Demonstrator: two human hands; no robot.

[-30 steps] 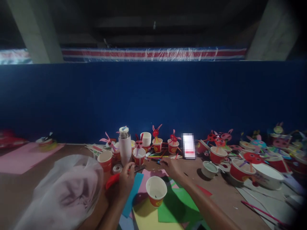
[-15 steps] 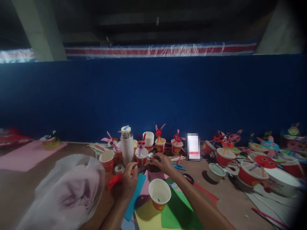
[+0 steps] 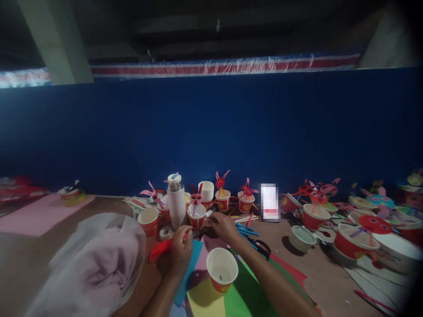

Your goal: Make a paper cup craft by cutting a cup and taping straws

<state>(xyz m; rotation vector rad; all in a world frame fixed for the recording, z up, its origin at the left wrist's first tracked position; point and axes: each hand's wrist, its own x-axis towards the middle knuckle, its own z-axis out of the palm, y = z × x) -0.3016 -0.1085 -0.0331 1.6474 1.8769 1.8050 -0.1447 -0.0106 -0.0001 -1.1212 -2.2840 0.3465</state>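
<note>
Brown table (image 3: 330, 286) is strewn with craft things and is backed by a blue wall (image 3: 211, 132). At the near edge, yellow paper (image 3: 206, 299) and green paper (image 3: 244, 297) are overlapped, and on them a paper cup (image 3: 222, 268) is stood upright between the two forearms. To the left, a pale bag (image 3: 95, 264) is seen. Blue paper (image 3: 191, 273) is partly covered by the left arm. Beyond the paper cup, the left hand (image 3: 183, 248) is held with fingers curled beside a red object (image 3: 160, 251); whether anything is pinched cannot be told. The right hand (image 3: 224, 226) is stretched just across from it, fingers bent downward near the rabbit cup (image 3: 197, 218); its grip cannot be made out. Black scissors (image 3: 263, 249) and blue sticks (image 3: 246, 230) are laid to the right of that hand. Just beyond the left hand, a tape roll (image 3: 165, 233) and a white bottle (image 3: 176, 204) are placed. Farther back, stacked cups (image 3: 206, 191) are set near the wall, above which a striped sheet (image 3: 231, 69) is stretched between pillars (image 3: 49, 39).
</note>
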